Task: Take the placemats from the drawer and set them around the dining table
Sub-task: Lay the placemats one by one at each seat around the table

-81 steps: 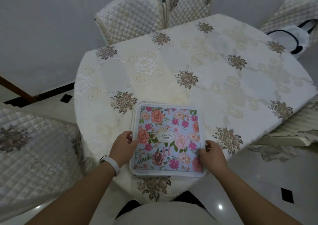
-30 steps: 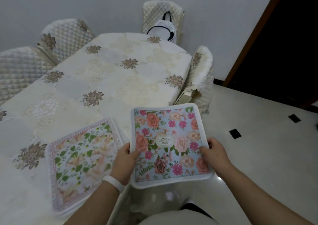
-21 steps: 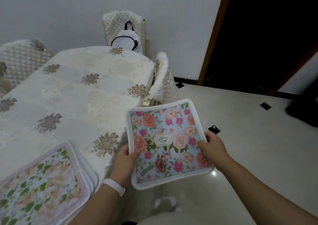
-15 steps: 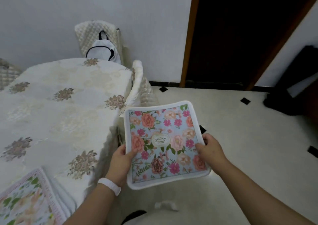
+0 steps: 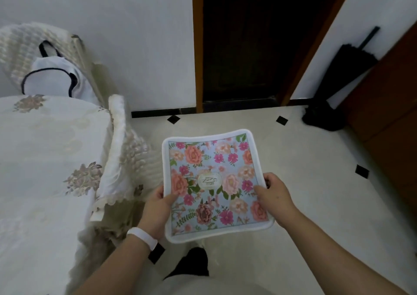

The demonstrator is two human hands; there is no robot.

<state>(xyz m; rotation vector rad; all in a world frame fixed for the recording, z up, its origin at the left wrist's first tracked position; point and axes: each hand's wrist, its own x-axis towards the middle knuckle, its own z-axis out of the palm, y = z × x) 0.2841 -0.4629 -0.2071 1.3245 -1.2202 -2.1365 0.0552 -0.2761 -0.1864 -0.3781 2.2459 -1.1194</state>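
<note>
I hold a square floral placemat [image 5: 214, 182] with a pale blue ground, pink and orange flowers and a white border. It hangs flat over the floor, to the right of the dining table [image 5: 45, 159]. My left hand [image 5: 158, 206] grips its left edge, thumb on top, a white band on the wrist. My right hand [image 5: 274, 196] grips its right edge. The table wears a cream cloth with brown flower motifs. No other placemat is in view.
A quilted chair [image 5: 117, 150] is tucked against the table's right side, close to the mat. Another chair [image 5: 29, 46] with a white bag [image 5: 54, 78] stands at the far end. A dark doorway [image 5: 248, 42] lies ahead; a black broom [image 5: 334, 80] leans at the right.
I lifted the blue mat off the table, leaving a green-leaf mat lying there, and turned right along the table. The table has slid to the left and the green-leaf mat has left the view.
</note>
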